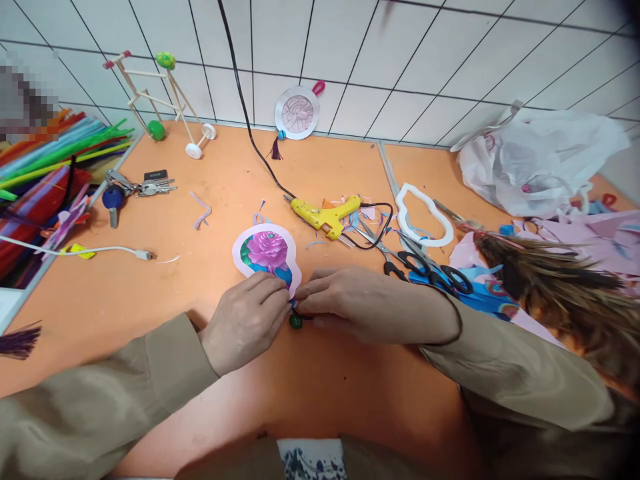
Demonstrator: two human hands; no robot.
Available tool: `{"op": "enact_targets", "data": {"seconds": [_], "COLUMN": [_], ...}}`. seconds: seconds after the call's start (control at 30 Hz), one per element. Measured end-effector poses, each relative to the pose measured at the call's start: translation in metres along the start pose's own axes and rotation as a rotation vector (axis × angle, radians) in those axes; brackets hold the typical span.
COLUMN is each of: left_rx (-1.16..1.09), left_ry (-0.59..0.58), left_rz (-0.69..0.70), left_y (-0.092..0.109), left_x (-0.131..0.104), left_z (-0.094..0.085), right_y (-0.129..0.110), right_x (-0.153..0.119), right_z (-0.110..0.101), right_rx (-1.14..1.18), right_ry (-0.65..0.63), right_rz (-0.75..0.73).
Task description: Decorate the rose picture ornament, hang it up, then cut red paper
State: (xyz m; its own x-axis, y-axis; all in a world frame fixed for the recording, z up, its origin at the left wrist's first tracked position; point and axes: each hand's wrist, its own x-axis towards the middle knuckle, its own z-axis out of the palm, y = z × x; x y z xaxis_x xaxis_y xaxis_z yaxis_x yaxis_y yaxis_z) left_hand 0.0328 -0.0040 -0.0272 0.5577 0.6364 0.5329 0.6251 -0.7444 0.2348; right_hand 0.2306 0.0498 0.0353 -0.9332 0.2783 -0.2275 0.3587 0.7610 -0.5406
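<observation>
Left hand [245, 323] grip clamped on near end of rose card [269, 250], over worktop [345, 400]; right hand [350, 301] at same end, closure indeterminable. Long axis slants; loop [258, 218] end points away, leftward.

Bright, even indoor light; mostly sharp, strong wide-angle warp.
White tiled wall [345, 60] bright, grout lines slanting and fanning; orange tabletop [240, 163] well lit, with pale sheen at lower left and a darker, shadowed zone nearer the wearer. Soft shadow beneath right hand [345, 300]; exact light source out of view. Sleeves [165, 363] stretched toward both sides. Plastic bag [530, 163] bright white. Feathers [550, 267] at right softer, lower right dim. Top right corner blackened; upper left edge pixelated.
</observation>
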Motion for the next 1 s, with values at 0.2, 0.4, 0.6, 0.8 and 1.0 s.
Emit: {"op": "enact_targets", "data": {"seconds": [0.2,0.4,0.6,0.8,1.0], "left_rx": [0.082,0.111,-0.027,0.153,0.192], "left_ry": [-0.068,-0.037,0.016,-0.024,-0.023], "left_rz": [0.052,0.052,-0.132,-0.104,-0.148], "left_y": [0.0,0.001,0.001,0.004,0.005], "left_x": [0.0,0.002,0.003,0.008,0.01], "left_z": [0.0,0.003,0.003,0.003,0.005], "right_y": [0.004,0.052,0.098,0.106,0.109], "right_x": [-0.011,-0.007,-0.002,-0.003,-0.001], "right_z": [-0.015,-0.021,-0.013,-0.012,-0.014], "right_rx": [-0.007,-0.217,-0.33,-0.378,-0.389], "right_ry": [0.061,0.604,0.546,0.519,0.464], "right_rz": [0.111,0.316,0.272,0.254,0.294]}}
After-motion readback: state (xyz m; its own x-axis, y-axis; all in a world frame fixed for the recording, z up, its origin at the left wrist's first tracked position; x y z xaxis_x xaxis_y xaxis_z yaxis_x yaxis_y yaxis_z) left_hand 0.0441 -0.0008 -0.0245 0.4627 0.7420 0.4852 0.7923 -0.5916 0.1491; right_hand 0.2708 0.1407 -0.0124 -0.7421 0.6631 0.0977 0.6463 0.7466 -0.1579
